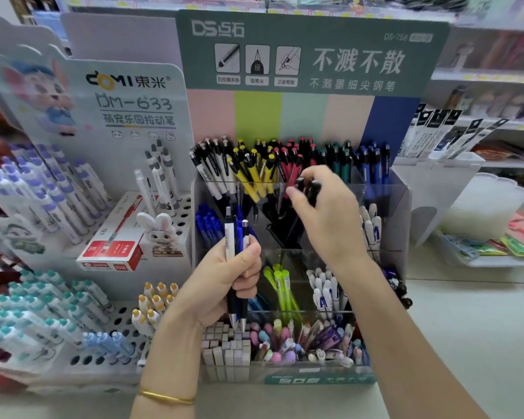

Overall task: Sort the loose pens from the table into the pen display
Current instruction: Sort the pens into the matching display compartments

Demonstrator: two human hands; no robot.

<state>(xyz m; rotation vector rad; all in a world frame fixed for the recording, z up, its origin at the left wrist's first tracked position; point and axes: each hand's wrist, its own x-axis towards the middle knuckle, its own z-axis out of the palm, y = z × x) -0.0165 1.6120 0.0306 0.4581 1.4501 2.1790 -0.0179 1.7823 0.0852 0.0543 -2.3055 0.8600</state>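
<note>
Sorted pens crowd the acrylic pen display. Left hand grips a bunch of loose pens; right hand pinches a black pen above.

Centre left: red box lying flat on a white perforated rack, rabbit figurine just beside it on the right. Right edge: translucent scalloped tub. Upper right: black-and-white packets fanned out above the tub.

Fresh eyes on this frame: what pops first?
The green-headed pen display stands in the centre, its top tier packed with white, yellow, red, green and blue pens. In front, the left hand grips a bundle of pens upright, while the right hand pinches a black pen at the top tier.
</note>
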